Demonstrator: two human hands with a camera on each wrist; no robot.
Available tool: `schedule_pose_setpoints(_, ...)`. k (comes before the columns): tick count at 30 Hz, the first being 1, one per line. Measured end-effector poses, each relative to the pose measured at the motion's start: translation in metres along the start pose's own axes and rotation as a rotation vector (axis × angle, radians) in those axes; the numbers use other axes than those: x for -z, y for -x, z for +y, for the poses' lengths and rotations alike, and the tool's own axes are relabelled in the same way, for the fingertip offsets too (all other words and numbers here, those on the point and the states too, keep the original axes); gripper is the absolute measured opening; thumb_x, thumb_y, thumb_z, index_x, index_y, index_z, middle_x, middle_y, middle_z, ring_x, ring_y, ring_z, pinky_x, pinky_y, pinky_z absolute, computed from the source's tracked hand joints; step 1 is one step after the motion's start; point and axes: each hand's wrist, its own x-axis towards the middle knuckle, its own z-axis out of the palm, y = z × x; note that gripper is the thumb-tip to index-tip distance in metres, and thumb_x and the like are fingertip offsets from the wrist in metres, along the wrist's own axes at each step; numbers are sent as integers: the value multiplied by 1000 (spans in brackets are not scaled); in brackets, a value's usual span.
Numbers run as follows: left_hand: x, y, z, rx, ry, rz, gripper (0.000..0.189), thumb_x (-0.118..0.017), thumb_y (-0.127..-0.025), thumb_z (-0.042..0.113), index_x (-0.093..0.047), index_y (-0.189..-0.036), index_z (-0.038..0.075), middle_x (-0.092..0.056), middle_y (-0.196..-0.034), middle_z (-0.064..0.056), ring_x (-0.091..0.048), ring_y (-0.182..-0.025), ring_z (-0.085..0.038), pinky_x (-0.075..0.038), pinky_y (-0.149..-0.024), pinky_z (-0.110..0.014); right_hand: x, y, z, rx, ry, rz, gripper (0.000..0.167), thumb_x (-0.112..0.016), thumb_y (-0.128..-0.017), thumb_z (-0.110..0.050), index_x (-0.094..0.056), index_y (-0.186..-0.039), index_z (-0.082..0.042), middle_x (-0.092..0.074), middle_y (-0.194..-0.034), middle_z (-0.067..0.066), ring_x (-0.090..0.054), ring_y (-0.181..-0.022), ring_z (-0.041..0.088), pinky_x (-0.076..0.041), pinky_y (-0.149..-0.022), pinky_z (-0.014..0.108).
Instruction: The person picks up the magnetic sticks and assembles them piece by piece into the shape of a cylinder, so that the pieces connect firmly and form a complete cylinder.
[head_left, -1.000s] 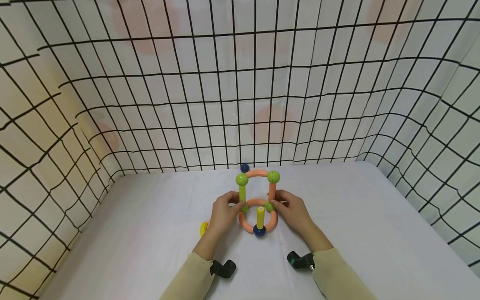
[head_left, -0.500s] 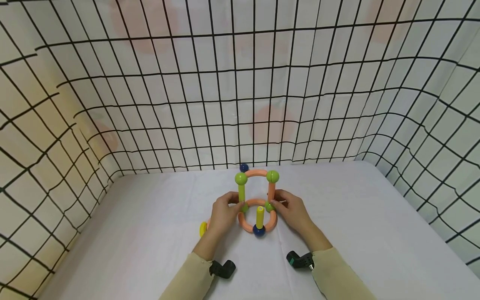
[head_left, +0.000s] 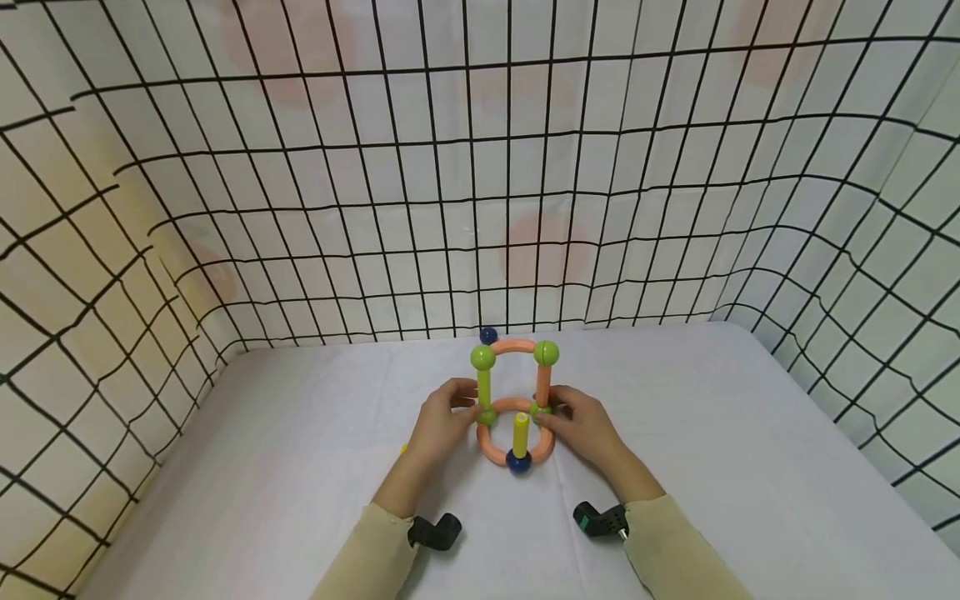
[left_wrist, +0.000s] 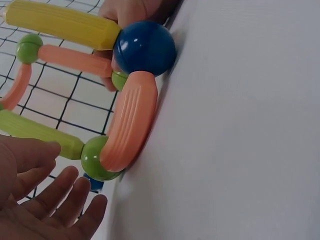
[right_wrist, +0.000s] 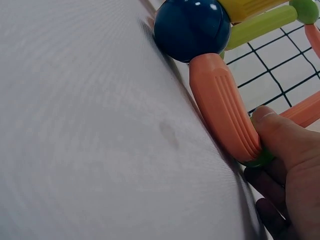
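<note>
A structure of ball-and-stick toy pieces stands on the white table. Curved orange sticks form its base ring, with a dark blue ball in front bearing an upright yellow stick. A light green stick rises on the left and an orange stick on the right, each topped by a green ball. My left hand is beside the lower left green ball, fingers spread, gripping nothing. My right hand pinches the lower right green ball, which the thumb partly hides.
Another dark blue ball lies behind the structure. A yellow piece shows at the left forearm, mostly hidden. White cloth covers the table, and a black grid net over pale cloth rises at the back and sides.
My left hand has let go of the light green stick's lower end and shifted slightly left, its forearm covering more of the yellow piece. The right thumb has slid lower onto the green ball.
</note>
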Motion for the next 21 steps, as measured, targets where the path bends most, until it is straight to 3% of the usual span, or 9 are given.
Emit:
schedule_pose_setpoints(4, 3, 1, 0, -2, 8, -4, 36, -63, -94, 9, -60, -130, 9, -66, -127, -12, -63, -118, -27, -51, -99, -45, 1, -1, 0, -6, 24, -14, 38, -76, -89, -26, -67, -122, -9, -71, -113, 7, -66, -109, 26, -51, -99, 48)
schedule_pose_setpoints(13, 8, -5, -3, -37, 6, 15, 33, -62, -96, 8, -61, -129, 7, -68, -124, -10, -65, -115, -28, -51, -101, -45, 8, 1, 7, -35, 20, -9, 39, -75, -90, -28, -66, -123, -10, -71, -114, 8, -65, -110, 27, -50, -99, 49)
schedule_pose_setpoints(17, 10, -14, -1, -3, 19, 22, 32, -62, -96, 10, -62, -128, 7, -68, -122, -10, -64, -115, -28, -52, -99, -43, 15, 2, 13, -34, 27, 5, 40, -75, -90, -28, -66, -124, -9, -71, -114, 9, -65, -110, 28, -50, -98, 50)
schedule_pose_setpoints(21, 8, -31, 1, 34, 24, 34, 30, -62, -97, 12, -63, -126, 6, -69, -121, -11, -65, -112, -29, -55, -92, -38, 20, 2, 19, -52, 40, 11, 42, -75, -90, -29, -65, -125, -8, -70, -117, 11, -64, -113, 30, -49, -99, 51)
